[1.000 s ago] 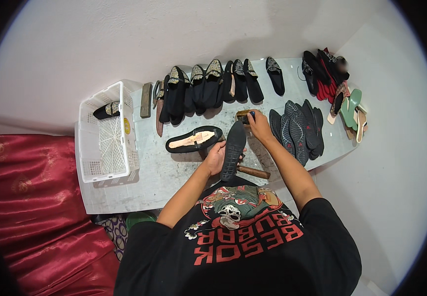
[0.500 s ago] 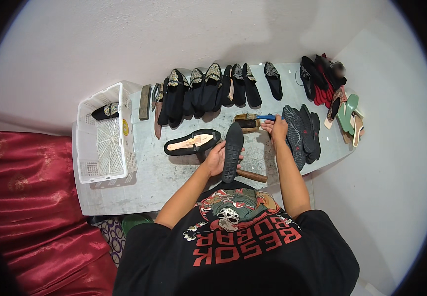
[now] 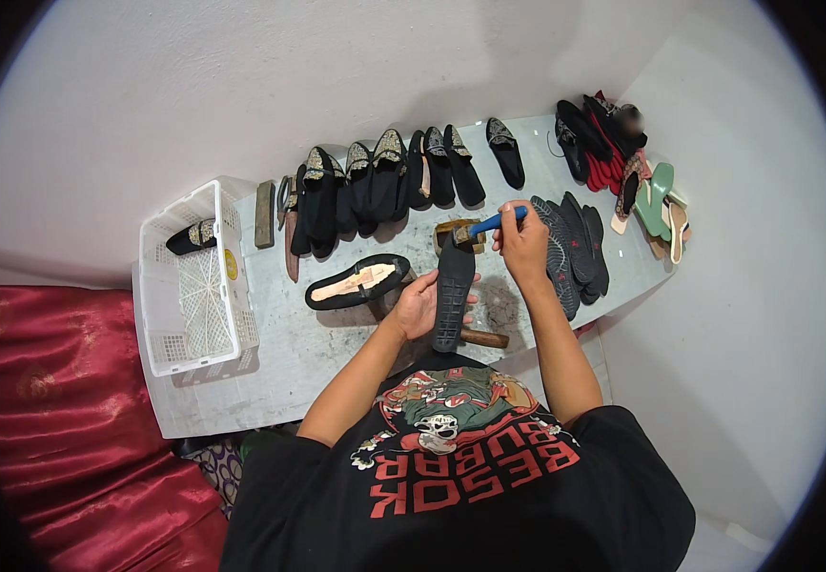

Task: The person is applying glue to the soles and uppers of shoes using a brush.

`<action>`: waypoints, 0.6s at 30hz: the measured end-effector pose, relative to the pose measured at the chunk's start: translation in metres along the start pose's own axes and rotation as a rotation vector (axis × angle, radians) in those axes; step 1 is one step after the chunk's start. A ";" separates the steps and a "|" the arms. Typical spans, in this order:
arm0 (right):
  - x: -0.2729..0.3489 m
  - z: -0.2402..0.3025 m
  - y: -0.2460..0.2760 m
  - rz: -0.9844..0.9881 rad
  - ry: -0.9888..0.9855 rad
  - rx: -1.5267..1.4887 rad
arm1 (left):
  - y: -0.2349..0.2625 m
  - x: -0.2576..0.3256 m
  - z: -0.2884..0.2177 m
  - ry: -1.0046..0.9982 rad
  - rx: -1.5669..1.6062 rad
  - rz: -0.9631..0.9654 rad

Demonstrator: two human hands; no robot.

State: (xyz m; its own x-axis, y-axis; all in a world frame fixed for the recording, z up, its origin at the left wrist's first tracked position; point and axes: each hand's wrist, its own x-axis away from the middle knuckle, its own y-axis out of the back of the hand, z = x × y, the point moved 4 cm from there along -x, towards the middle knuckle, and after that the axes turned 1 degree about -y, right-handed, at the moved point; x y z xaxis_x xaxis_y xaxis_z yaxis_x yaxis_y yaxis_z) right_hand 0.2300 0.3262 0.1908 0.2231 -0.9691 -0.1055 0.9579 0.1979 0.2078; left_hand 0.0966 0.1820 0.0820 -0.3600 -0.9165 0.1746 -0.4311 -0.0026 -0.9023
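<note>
My left hand (image 3: 417, 307) grips a black shoe sole (image 3: 451, 303) by its side, upright in front of my chest, its ridged tread in view. A blue-handled brush (image 3: 499, 222) is held in my right hand (image 3: 524, 248). Its head is by the sole's far end, over a brownish glue-stained container (image 3: 445, 229); whether it touches the sole I cannot tell. Left of the sole lies a black shoe (image 3: 356, 283) with a pale insole area showing. A wooden handle (image 3: 485, 338) sticks out from behind the sole near the table's front.
Black shoes with patterned uppers (image 3: 389, 176) line the table's back. Black soles (image 3: 580, 246) are stacked beside my right forearm. A white plastic basket (image 3: 232, 329) holding a shoe stands left, near a flat block (image 3: 265, 214). Green and beige sandals (image 3: 659, 205) lie far right.
My right hand has lifted the brush from the container and drawn it up toward the sole's far end. The left hand still holds the sole. The whole view has shifted slightly.
</note>
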 end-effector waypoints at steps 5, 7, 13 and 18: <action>0.020 0.011 -0.007 0.005 0.121 0.089 | -0.008 0.002 -0.001 -0.026 0.021 0.010; 0.036 0.018 -0.011 0.034 0.194 0.135 | -0.008 0.004 -0.001 -0.042 0.033 0.024; 0.032 0.022 -0.010 0.024 0.169 0.147 | -0.007 0.004 -0.001 -0.040 0.052 0.058; 0.021 0.031 -0.009 -0.034 0.279 0.229 | -0.015 0.003 0.006 -0.027 0.095 0.051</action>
State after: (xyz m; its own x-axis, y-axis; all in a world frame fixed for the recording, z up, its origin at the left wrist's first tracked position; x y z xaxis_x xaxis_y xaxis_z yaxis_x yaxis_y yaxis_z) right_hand 0.2207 0.2994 0.2170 0.2631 -0.8908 -0.3705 0.9074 0.0979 0.4088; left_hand 0.1065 0.1768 0.0938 -0.3564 -0.9268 0.1182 -0.3324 0.0076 -0.9431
